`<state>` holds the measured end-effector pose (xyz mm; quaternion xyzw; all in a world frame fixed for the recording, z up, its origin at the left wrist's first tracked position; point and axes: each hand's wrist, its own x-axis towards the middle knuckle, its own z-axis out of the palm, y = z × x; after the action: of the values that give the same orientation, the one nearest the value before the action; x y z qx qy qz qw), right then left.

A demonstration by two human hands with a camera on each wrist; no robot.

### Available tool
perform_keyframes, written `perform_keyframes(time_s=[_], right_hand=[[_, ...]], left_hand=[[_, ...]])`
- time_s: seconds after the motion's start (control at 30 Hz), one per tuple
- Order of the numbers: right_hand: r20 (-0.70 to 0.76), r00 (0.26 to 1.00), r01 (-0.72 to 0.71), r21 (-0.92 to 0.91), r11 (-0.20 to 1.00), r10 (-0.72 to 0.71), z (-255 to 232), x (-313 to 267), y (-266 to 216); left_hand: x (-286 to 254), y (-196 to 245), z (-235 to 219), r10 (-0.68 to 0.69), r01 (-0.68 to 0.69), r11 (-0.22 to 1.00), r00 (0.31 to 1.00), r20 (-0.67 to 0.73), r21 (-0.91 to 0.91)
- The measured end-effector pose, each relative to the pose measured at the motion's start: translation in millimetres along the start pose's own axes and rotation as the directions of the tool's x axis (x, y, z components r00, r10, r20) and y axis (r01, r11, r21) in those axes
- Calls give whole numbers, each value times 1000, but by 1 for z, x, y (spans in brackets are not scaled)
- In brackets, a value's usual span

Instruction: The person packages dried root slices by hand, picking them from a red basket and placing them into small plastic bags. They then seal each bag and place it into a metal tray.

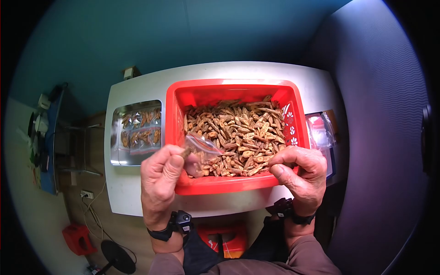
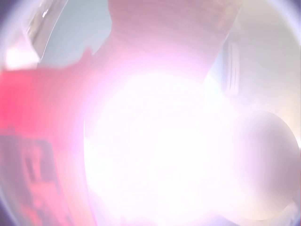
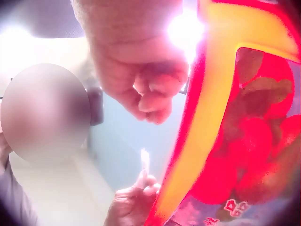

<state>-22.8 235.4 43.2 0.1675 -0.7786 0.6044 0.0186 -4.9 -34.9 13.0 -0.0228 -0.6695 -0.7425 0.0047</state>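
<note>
A red plastic basket (image 1: 233, 185) stands on the white table, heaped with brown dried root slices (image 1: 238, 133). At its front left corner my left hand (image 1: 160, 176) holds a clear zip bag (image 1: 204, 145) with a red seal line, over the slices. Some left fingers show through the plastic. My right hand (image 1: 302, 172) is over the basket's front right rim, thumb and forefinger curled toward each other close above the slices. In the right wrist view the fingertips (image 3: 155, 108) bunch together with nothing visible between them. Glare washes out most of the left wrist view.
Left of the basket, a metal tray (image 1: 120, 158) holds several filled zip bags (image 1: 142, 130). Flat clear bags (image 1: 319, 130) lie right of the basket. A red stool (image 1: 79, 239) and loose cables (image 1: 94, 211) are on the floor at left.
</note>
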Motion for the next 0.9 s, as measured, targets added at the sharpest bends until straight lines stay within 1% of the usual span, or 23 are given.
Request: perform_keyframes(time_s=[0.07,0.13,0.2,0.23,0.27,0.33,0.37,0.4,0.47,0.5,0.53,0.6,0.63,0.67,0.73,0.77,0.8,0.87,0.9], right_hand=[[-17,1000,23,-71,997,-24,0,-1,2],[-6,1000,20,-103,994,-21,0,-2,3],[26,999,38,-260,965,-32,-2,-2,4],[49,995,101,-315,944,-90,-2,-1,6],[54,995,100,-318,943,-87,-3,0,5],[189,979,156,-470,869,-74,-6,2,-2],[258,964,198,-556,807,-59,-7,4,-8],[265,963,201,-560,804,-55,-7,7,-10],[427,904,336,-672,660,-25,-8,13,-14],[489,872,369,-705,606,37,-9,17,-18],[495,868,374,-704,603,41,-8,22,-19],[595,795,465,-723,512,118,-4,31,-21],[610,769,454,-731,509,190,-1,36,-20],[613,767,458,-731,507,191,-1,37,-10],[673,738,549,-634,545,40,4,40,8],[709,681,534,-654,537,186,5,45,9],[710,679,536,-654,533,187,8,50,8],[726,593,471,-664,581,348,11,55,7],[729,599,510,-666,544,332,13,56,6]], left_hand=[[1,0,-7,52,-52,999,997,-50,11],[1,1,-3,53,-54,999,995,-85,-9],[2,-1,-1,61,-65,997,996,-65,-52],[2,-3,-1,45,-49,997,997,-60,-66],[2,-3,-1,42,-46,996,997,-63,-71],[3,-4,-1,24,-25,996,1000,-15,-85],[4,-4,2,35,-37,997,999,-33,-64],[5,-3,2,34,-36,997,999,-38,-72],[6,-3,1,50,-50,999,998,-30,-2],[7,-7,-1,47,-47,999,999,-26,3],[7,-8,-1,45,-45,999,998,-33,-2],[8,-8,1,56,-57,998,998,-29,-7],[8,-6,2,28,-29,999,999,-24,-25],[7,-5,2,29,-30,999,999,-28,-29],[7,-4,1,18,-19,1000,1000,-15,-18],[7,-4,0,19,-20,1000,1000,-17,-21],[7,-5,-1,31,-31,999,999,-12,-21],[7,-4,-2,45,-45,999,999,-12,-23],[6,-2,-3,37,-38,999,999,-14,-33]])
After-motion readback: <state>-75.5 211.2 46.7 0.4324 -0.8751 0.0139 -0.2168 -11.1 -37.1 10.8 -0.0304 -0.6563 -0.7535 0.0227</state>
